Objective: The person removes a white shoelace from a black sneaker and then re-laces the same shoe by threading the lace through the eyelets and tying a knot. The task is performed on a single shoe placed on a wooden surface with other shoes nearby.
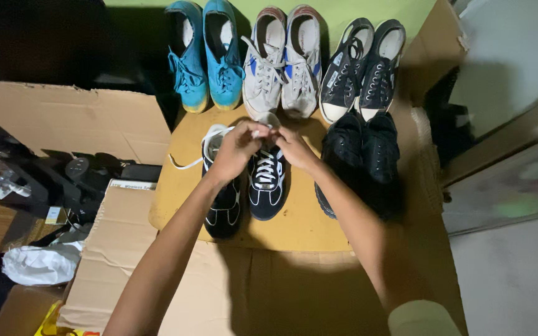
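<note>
My left hand (236, 151) and my right hand (294, 148) meet over a pair of navy sneakers with white trim. Both pinch the white lace (265, 129) at the top of the right-hand sneaker (266, 186). The left-hand sneaker (224, 208) lies under my left wrist, and its loose white lace (189, 163) trails off to the left. Both sneakers rest on a round yellow-brown board (294, 227).
Behind stand a pair of teal sneakers (205, 56), a white pair (283, 62) and a dark pair with white laces (362, 68). An all-black pair (362, 158) sits to the right. Cardboard sheets (70, 118) and dark equipment (76, 180) lie left.
</note>
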